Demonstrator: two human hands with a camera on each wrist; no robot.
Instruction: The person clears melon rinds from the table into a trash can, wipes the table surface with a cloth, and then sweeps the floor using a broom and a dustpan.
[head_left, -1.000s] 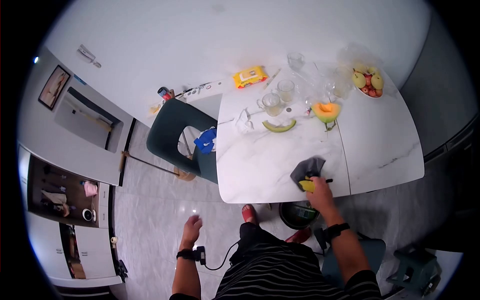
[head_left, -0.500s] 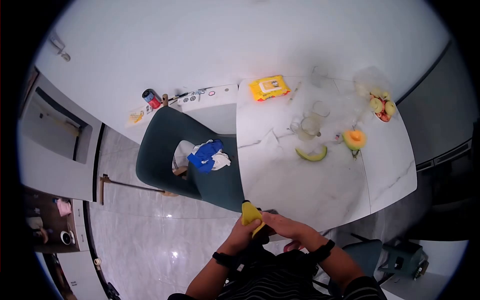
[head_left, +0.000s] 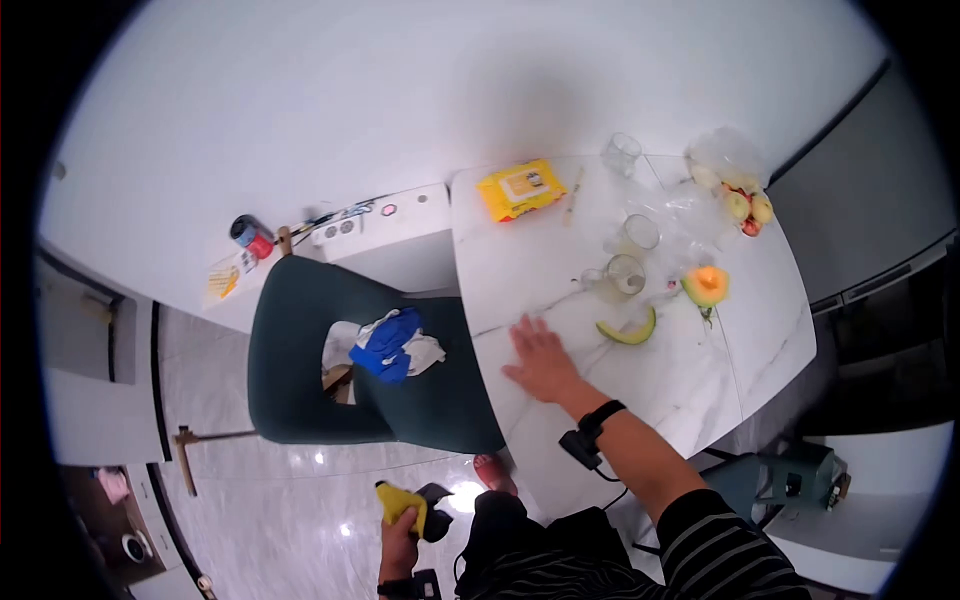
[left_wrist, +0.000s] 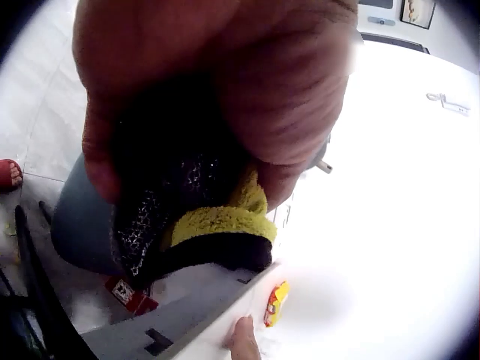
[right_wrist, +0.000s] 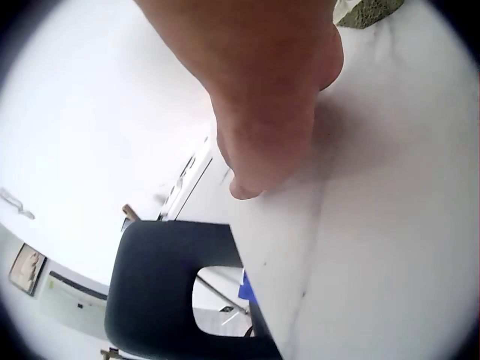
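Observation:
Over the left part of the white table (head_left: 690,400), my right hand (head_left: 543,362) reaches palm down with its fingers spread. In the right wrist view its fingertips are mostly hidden behind the hand, close over the tabletop. My left hand (head_left: 400,545) grips a yellow and dark grey cloth (head_left: 402,500), low in front of the table and off to its left. The cloth's fuzzy yellow side (left_wrist: 225,223) shows below the fingers in the left wrist view. Beyond the right hand lie a curved melon rind (head_left: 628,328) and a cut orange melon (head_left: 706,286).
Glass mugs (head_left: 626,274) stand mid-table, with a yellow wipes pack (head_left: 522,190) at the back. Fruit (head_left: 748,208) sits at the far right beside clear plastic. A dark green chair (head_left: 290,370) with blue and white cloth (head_left: 390,345) stands against the left edge.
The cloth went from my right hand on the table to my left hand. My right hand then moved forward over the table, where white crumpled tissue lay earlier; the tissue no longer shows.

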